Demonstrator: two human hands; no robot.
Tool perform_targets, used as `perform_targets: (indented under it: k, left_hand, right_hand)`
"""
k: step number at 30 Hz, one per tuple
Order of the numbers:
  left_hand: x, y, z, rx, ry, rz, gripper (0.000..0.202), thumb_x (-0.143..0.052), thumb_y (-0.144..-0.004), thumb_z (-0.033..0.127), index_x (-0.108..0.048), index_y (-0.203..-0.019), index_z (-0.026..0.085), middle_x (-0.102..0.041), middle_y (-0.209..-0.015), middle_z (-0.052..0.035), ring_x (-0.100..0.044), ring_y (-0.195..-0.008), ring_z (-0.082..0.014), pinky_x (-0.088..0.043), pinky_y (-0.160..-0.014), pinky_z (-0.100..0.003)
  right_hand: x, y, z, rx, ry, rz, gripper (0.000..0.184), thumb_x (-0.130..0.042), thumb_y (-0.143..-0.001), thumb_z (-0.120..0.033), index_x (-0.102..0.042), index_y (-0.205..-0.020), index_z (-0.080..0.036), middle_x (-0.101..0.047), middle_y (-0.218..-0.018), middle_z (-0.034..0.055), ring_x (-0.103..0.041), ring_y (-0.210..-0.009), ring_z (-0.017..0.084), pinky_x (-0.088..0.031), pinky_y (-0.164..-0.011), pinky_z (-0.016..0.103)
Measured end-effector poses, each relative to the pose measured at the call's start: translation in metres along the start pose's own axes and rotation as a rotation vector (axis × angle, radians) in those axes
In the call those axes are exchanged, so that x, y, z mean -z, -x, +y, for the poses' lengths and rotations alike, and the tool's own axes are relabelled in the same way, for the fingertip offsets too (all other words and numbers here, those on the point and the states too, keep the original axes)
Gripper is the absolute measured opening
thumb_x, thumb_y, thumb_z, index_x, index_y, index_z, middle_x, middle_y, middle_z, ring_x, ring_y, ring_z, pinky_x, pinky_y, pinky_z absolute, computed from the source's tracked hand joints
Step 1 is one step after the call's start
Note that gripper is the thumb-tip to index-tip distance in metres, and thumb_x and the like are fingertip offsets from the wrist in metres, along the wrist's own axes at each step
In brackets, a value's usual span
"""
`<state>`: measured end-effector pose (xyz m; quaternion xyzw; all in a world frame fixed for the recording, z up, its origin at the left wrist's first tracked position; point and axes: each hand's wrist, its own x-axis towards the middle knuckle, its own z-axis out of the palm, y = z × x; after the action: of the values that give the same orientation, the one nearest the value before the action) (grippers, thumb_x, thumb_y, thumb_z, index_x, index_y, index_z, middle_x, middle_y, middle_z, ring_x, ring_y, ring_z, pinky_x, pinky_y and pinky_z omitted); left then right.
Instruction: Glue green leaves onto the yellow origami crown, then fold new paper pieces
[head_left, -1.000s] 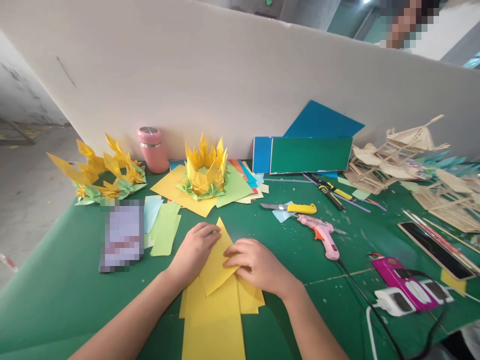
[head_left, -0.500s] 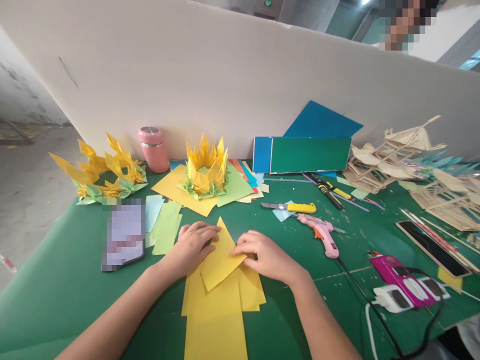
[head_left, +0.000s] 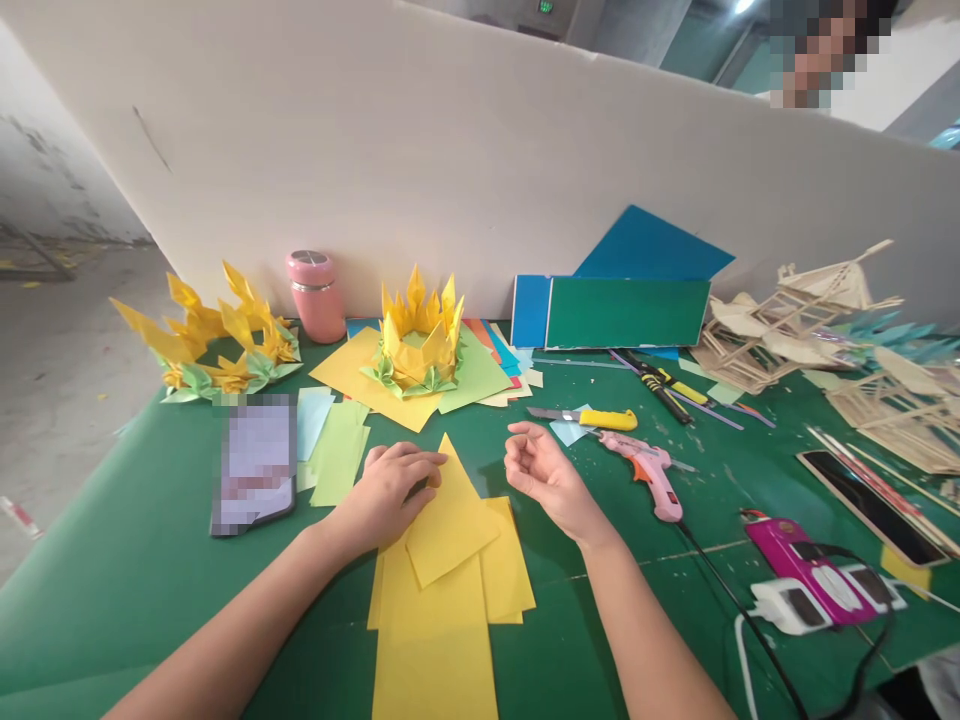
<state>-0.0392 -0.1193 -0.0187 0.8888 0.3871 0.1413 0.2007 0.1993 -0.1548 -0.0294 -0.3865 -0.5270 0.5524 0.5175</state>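
Observation:
A single yellow paper square (head_left: 455,515) lies turned cornerwise on top of a stack of yellow paper sheets (head_left: 435,650). My left hand (head_left: 396,490) rests on its left edge, fingers bent over the paper and thumb beside them, holding it. Apart from the paper, my right hand (head_left: 546,475) hovers over the green table to the right, fingers loosely curled with a gap to the thumb and nothing between them. Nearest to it are a yellow-handled utility knife (head_left: 600,418) and a pink hot glue gun (head_left: 649,465).
Two yellow paper crowns (head_left: 420,350) with green leaves stand at the back and left. Around them are a pink flask (head_left: 318,305), a phone (head_left: 259,460), green paper slips (head_left: 339,455) and black-yellow pliers (head_left: 664,385). Wooden stick models (head_left: 780,330) and a magenta power strip (head_left: 806,560) sit right.
My right hand has let go of the yellow paper square and moved up and to the right. My left hand stays on the square. The view has shifted slightly.

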Motion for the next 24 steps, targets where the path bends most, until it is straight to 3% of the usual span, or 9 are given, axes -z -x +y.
perform_targets:
  k: [4,7,10,13,16,20,24]
  left_hand:
    - [0.0,0.0,-0.001,0.001,0.009,-0.003,0.014,-0.046,-0.086,0.021,-0.058,-0.081,0.022,-0.067,-0.121,-0.0041,-0.056,-0.109,-0.0269,-0.038,-0.09,-0.047]
    - [-0.001,0.0,-0.002,0.004,0.014,0.002,0.014,-0.046,-0.087,0.022,-0.059,-0.081,0.023,-0.068,-0.121,-0.0039,-0.056,-0.109,-0.0269,-0.038,-0.09,-0.047]
    - [-0.001,0.0,-0.003,0.004,0.018,-0.012,0.013,-0.047,-0.086,0.022,-0.059,-0.082,0.023,-0.067,-0.122,-0.0036,-0.055,-0.11,-0.0271,-0.038,-0.09,-0.047]
    - [0.0,0.0,-0.004,0.003,0.018,-0.024,0.011,-0.048,-0.086,0.024,-0.059,-0.085,0.023,-0.066,-0.124,-0.0034,-0.054,-0.111,-0.0272,-0.038,-0.091,-0.047]
    - [0.002,0.0,-0.003,0.004,0.008,-0.034,0.011,-0.048,-0.086,0.024,-0.059,-0.085,0.023,-0.066,-0.124,-0.0038,-0.054,-0.111,-0.0269,-0.038,-0.092,-0.047]
    - [0.004,0.001,-0.003,-0.003,-0.003,-0.041,0.01,-0.048,-0.085,0.024,-0.058,-0.086,0.024,-0.065,-0.125,-0.0045,-0.054,-0.111,-0.0265,-0.038,-0.092,-0.047]
    - [0.008,0.002,-0.002,-0.017,-0.002,-0.08,0.005,-0.052,-0.083,0.025,-0.056,-0.086,0.023,-0.062,-0.129,-0.0047,-0.051,-0.115,-0.0272,-0.037,-0.094,-0.046]
  right_hand:
    - [0.004,0.004,-0.002,-0.069,0.203,-0.068,0.02,-0.06,-0.086,-0.039,-0.064,-0.1,-0.025,-0.065,-0.095,0.0045,-0.058,-0.075,0.013,-0.05,-0.076,0.031]
    - [0.002,0.008,-0.007,-0.093,0.288,-0.138,0.026,-0.05,-0.091,-0.042,-0.066,-0.101,-0.024,-0.068,-0.095,0.0063,-0.063,-0.083,0.018,-0.052,-0.08,0.038]
    - [-0.003,0.011,-0.014,-0.044,0.582,-0.281,0.028,-0.069,-0.079,-0.037,-0.068,-0.106,-0.029,-0.063,-0.112,0.0054,-0.054,-0.111,0.024,-0.041,-0.1,0.044]
    - [-0.009,0.012,-0.017,-0.087,0.88,-0.416,0.044,-0.081,-0.066,-0.029,-0.069,-0.108,-0.035,-0.056,-0.122,0.0039,-0.042,-0.121,0.028,-0.034,-0.105,0.048]
    - [-0.011,0.011,-0.013,-0.077,0.95,-0.381,0.029,-0.077,-0.073,-0.023,-0.072,-0.1,-0.034,-0.057,-0.12,0.0036,-0.043,-0.119,0.027,-0.036,-0.102,0.048]
    - [-0.01,0.009,-0.007,0.037,0.932,-0.312,0.008,-0.07,-0.08,-0.022,-0.074,-0.081,-0.029,-0.062,-0.115,0.0034,-0.047,-0.113,0.026,-0.037,-0.098,0.047]
    - [-0.013,0.008,-0.008,0.173,0.879,-0.272,0.012,-0.063,-0.085,-0.023,-0.07,-0.076,-0.025,-0.068,-0.108,0.0037,-0.053,-0.105,0.024,-0.04,-0.093,0.043]
